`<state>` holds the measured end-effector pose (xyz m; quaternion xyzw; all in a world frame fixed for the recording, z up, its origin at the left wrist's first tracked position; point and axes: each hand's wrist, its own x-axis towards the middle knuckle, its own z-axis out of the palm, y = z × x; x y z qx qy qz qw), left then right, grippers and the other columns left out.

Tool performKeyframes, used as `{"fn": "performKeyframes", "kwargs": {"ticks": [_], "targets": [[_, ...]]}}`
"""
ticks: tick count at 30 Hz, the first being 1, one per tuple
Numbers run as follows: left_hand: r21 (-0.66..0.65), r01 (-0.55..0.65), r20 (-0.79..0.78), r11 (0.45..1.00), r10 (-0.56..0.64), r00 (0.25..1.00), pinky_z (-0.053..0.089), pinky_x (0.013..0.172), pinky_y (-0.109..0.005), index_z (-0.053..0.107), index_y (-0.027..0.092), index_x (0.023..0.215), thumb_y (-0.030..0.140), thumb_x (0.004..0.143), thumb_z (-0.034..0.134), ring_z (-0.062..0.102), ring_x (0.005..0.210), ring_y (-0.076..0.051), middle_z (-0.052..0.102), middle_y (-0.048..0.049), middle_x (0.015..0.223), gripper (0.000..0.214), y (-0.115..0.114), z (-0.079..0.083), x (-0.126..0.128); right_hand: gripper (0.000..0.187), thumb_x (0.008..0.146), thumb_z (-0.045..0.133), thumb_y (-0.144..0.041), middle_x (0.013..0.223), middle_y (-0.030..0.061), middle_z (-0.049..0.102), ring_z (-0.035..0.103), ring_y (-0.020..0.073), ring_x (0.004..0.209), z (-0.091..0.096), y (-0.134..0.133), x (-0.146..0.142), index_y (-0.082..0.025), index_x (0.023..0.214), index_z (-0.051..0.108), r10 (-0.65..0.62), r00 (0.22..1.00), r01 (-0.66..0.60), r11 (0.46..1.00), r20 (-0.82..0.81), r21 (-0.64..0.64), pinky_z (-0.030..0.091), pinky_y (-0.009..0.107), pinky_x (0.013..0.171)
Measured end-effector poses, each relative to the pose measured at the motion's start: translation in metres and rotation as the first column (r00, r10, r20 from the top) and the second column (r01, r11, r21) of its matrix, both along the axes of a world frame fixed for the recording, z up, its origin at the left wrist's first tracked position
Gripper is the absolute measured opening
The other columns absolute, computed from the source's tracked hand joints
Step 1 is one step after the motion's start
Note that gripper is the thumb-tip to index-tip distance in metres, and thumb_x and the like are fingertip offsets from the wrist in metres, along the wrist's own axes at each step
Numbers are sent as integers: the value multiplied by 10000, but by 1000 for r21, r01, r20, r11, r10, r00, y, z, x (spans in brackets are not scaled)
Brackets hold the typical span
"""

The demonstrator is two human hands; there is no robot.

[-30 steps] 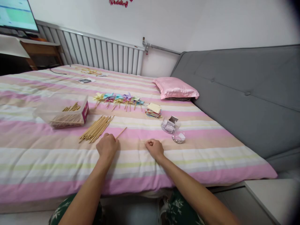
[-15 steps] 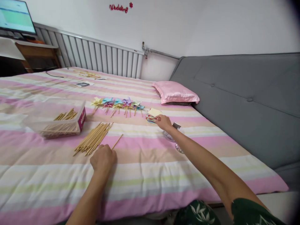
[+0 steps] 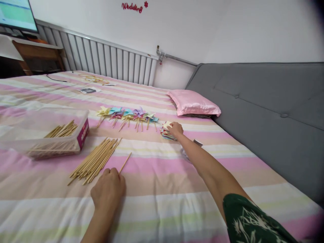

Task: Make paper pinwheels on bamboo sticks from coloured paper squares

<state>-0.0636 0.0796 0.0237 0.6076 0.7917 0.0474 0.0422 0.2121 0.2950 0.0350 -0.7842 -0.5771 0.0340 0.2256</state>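
Note:
In the head view my left hand point(image 3: 109, 189) rests on the bed, closed around a thin wooden stick point(image 3: 125, 162) that points up and to the right. Beside it lies a bundle of similar wooden sticks point(image 3: 97, 158). My right hand point(image 3: 176, 129) reaches forward to a stack of coloured paper pieces point(image 3: 168, 135). Its fingers are bent over a pale yellow paper piece point(image 3: 167, 125) on top, and the fingertips are partly hidden. Left of the stack, several paper pinwheels point(image 3: 128, 113) on sticks lie in a row.
A clear plastic box point(image 3: 82, 126) with more sticks stands at the left. Behind my right forearm are a clear wrapper point(image 3: 185, 154) and a small dark item point(image 3: 197, 143). A pink pillow point(image 3: 196, 103) lies before the grey headboard point(image 3: 260, 98); a striped cover point(image 3: 162, 189) spreads underneath.
My right hand has moved from the stack's near right edge onto its top, where the yellow piece is now partly covered. My left hand still grips the stick. The view has shifted slightly.

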Motion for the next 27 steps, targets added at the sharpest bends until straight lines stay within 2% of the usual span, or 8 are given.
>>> {"fn": "performKeyframes", "kwargs": {"ticks": [5, 12, 16, 20, 27], "targets": [[-3, 2, 1, 1000, -2, 1000, 352, 549, -342, 597, 163, 822, 271, 871, 259, 614, 823, -263, 600, -106, 942, 358, 1, -1, -2, 404, 753, 574, -447, 1106, 96, 667, 623, 235, 1006, -8, 14, -11, -226, 1082, 653, -66, 998, 66, 998, 8, -16, 457, 268, 749], [-13, -8, 18, 1000, 8, 1000, 335, 527, -328, 604, 171, 821, 258, 864, 286, 617, 813, -254, 610, -108, 937, 332, 1, -4, -5, 599, 632, 623, -623, 1048, 170, 663, 631, 281, 980, -12, 16, -23, -165, 1018, 653, -135, 989, 137, 990, 66, -23, 481, 332, 745], [-17, -10, 17, 1000, 10, 1000, 331, 526, -324, 605, 173, 820, 259, 865, 289, 619, 807, -252, 612, -107, 940, 331, 1, -5, -5, 604, 609, 662, -595, 1042, 179, 661, 624, 295, 987, -10, 18, -31, -145, 1012, 651, -162, 983, 165, 986, 87, -27, 477, 351, 782], [-14, -10, 7, 1000, 10, 1000, 331, 530, -318, 605, 171, 827, 253, 869, 288, 620, 810, -244, 614, -103, 938, 330, 0, -5, -4, 523, 634, 686, -489, 1051, 194, 652, 624, 305, 980, -11, 20, -36, -130, 1013, 651, -178, 980, 181, 983, 92, -25, 479, 361, 791], [-6, -8, 0, 1000, 8, 1000, 332, 529, -317, 602, 172, 836, 253, 869, 291, 619, 807, -245, 613, -100, 936, 323, 1, -8, -4, 430, 689, 637, -440, 1022, 207, 660, 628, 318, 975, -10, 22, -33, -126, 981, 670, -206, 977, 208, 977, 55, -40, 491, 379, 772]]}}
